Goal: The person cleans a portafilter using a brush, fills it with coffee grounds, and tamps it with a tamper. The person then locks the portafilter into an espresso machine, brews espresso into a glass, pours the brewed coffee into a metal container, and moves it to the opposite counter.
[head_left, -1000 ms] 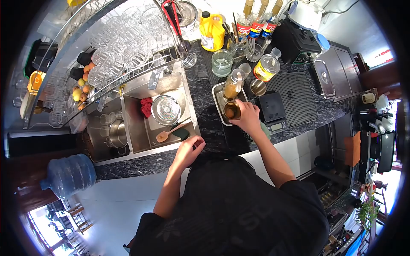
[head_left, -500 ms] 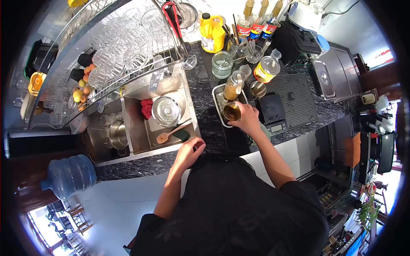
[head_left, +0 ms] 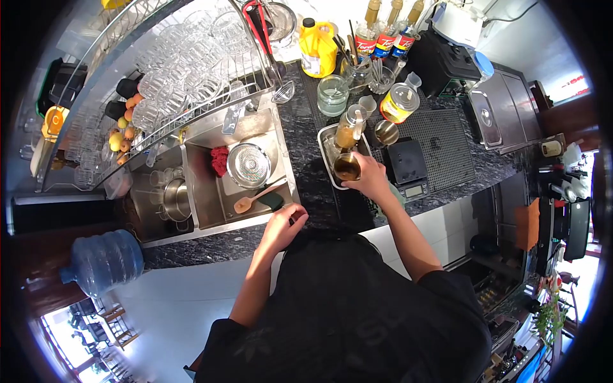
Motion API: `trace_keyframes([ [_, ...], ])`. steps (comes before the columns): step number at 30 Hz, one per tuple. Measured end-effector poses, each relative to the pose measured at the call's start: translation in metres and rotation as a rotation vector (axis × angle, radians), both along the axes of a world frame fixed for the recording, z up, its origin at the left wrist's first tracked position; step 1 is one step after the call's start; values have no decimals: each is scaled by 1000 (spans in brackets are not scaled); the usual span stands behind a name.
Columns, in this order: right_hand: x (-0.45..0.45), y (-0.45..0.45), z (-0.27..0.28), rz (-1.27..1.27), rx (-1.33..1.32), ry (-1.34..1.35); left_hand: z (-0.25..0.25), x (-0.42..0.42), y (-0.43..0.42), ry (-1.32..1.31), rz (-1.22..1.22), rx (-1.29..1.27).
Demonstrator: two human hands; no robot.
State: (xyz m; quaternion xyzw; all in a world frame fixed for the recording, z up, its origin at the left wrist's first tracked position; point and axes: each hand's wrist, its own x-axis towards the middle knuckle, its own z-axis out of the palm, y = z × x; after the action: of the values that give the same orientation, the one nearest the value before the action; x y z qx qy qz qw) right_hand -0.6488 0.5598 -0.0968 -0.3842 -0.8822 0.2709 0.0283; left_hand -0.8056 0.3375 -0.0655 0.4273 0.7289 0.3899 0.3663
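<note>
My right hand (head_left: 370, 177) is wrapped round a glass of brown liquid (head_left: 347, 167) at the near end of a metal tray (head_left: 324, 148). Behind that glass, a clear jar with amber contents (head_left: 348, 133) stands in the tray. My left hand (head_left: 284, 223) rests at the front edge of the sink (head_left: 290, 182), its fingers curled; whether they hold anything is hidden. Just beyond it in the basin are a wooden-coloured spatula (head_left: 244, 204) and a dark green item (head_left: 271, 202). A small metal cup (head_left: 386, 132) stands right of the tray, beside a black scale (head_left: 407, 163).
A round metal strainer (head_left: 248, 166) and a red cloth (head_left: 219, 161) lie in the sink. A glass rack (head_left: 191, 70) rises at the left. Behind the tray stand a water jar (head_left: 332, 96), a yellow jug (head_left: 317, 50), a labelled can (head_left: 399, 103) and syrup bottles (head_left: 385, 41).
The glass in my right hand has tilted slightly, and its liquid looks darker. My left hand has stayed in the same place.
</note>
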Motion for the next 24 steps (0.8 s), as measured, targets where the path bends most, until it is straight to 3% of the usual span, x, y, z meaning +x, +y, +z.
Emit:
trace_keyframes([
  [11,3,0,-1,29,93,38,0,1,-1,15,3,28],
  [16,2,2,4,25,-46,17,0,1,-1,16,-13,18],
  [24,2,2,2,20,-41,30,-1,1,-1,5,-6,14],
])
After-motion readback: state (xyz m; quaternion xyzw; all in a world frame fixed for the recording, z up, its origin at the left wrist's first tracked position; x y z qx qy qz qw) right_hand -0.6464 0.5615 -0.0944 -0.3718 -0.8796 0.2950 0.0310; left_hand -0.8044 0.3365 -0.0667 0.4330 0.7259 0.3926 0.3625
